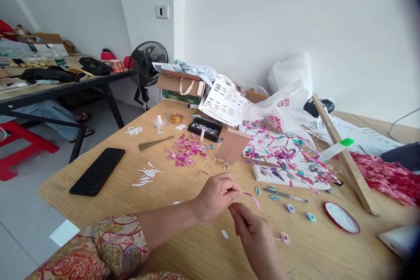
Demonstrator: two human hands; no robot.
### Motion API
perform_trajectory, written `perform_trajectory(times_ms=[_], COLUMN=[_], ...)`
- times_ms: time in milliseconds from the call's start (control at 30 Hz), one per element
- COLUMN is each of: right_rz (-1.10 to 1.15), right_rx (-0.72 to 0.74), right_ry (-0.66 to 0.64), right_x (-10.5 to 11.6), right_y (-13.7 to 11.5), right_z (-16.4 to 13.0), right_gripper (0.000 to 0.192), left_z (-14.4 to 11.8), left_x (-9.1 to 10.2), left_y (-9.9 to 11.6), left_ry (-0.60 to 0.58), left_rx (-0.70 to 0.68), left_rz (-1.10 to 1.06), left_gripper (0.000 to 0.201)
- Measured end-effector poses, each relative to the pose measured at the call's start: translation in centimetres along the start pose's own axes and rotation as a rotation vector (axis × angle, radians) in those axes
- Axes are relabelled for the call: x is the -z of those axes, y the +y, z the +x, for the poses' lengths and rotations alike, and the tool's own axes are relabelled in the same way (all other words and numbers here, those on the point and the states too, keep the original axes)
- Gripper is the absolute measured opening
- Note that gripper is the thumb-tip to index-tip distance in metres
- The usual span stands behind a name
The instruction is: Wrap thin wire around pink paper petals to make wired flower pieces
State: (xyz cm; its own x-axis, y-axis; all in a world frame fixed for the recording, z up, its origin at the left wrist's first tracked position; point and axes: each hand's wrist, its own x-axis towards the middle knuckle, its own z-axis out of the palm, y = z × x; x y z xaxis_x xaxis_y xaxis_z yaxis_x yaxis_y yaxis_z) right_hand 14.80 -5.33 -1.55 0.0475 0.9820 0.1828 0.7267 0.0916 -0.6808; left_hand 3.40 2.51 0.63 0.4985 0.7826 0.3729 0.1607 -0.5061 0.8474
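I see the left hand (215, 196) come in from the lower left, with a sleeve of red and green flowers behind it. Its fingers (233, 191) are pinched shut on one end of a thin pink paper strip (252, 198). The strip curls out to the right and hangs just above the bench (183, 245). The right hand (254, 234) comes up from the bottom, just below the left hand. Its fingers (234, 213) are bent in close under the strip, but I cannot tell if they hold it.

The bench is light wood. A black phone (97, 171) lies flat on the left side. Near it are small white paper cutouts (146, 176). A heap of pink paper petals (185, 152) sits in the middle. On the right is a white board with pink and teal paper flowers (285, 157) on it. A round red lid (341, 217) lies near the right edge, beside a long wooden stick (344, 157). Little rolled paper coils (300, 212) are dotted between the hands and the lid.

Behind the bench is a plain white wall. A black fan (147, 65) stands at the back. Another table (55, 85) with lots of stuff stands far off on the left.
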Motion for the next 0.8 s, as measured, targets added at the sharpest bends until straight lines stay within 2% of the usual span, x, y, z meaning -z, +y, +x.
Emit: perform_trajectory(times_ms=[100,200,300,367,467,567,667,800], right_rz=[-0.122,-0.143,-0.092,0.042,0.214,0.168,0.011,-0.114], right_rx=[0.08,0.09,0.0,-0.065,-0.108,-0.129,-0.036,0.075], right_ry=[0.018,0.053,0.056,0.019,-0.036,-0.001,0.037,0.076], right_x=[2.0,4.8,6.1,5.5,3.0,0.7,0.4,3.2], right_y=[-1.6,-1.6,0.1,1.4,2.3,1.4,-0.4,-1.6], right_z=[-0.1,1.0,2.6,3.2,2.7,1.1,-0.3,0.1], right_gripper=[0.035,0.029,0.027,0.028,0.033,0.034,0.034,0.031], left_z=[-0.1,-0.3,-0.3,-0.3,-0.1,-0.1,-0.1,-0.4], left_x=[-0.2,-0.2,0.1,0.3,0.5,0.2,-0.2,-0.5], left_y=[-0.4,-0.2,0.5,0.9,1.0,0.5,-0.2,-0.5], left_ry=[-0.071,-0.179,-0.234,-0.192,-0.066,0.013,0.016,-0.091], left_rx=[-0.154,-0.271,-0.211,-0.089,0.045,0.081,0.017,-0.204], left_rz=[0.169,0.255,0.107,-0.042,-0.162,-0.138,-0.052,0.158], left_gripper=[0.016,0.019,0.015,0.011,0.008,0.009,0.011,0.018])
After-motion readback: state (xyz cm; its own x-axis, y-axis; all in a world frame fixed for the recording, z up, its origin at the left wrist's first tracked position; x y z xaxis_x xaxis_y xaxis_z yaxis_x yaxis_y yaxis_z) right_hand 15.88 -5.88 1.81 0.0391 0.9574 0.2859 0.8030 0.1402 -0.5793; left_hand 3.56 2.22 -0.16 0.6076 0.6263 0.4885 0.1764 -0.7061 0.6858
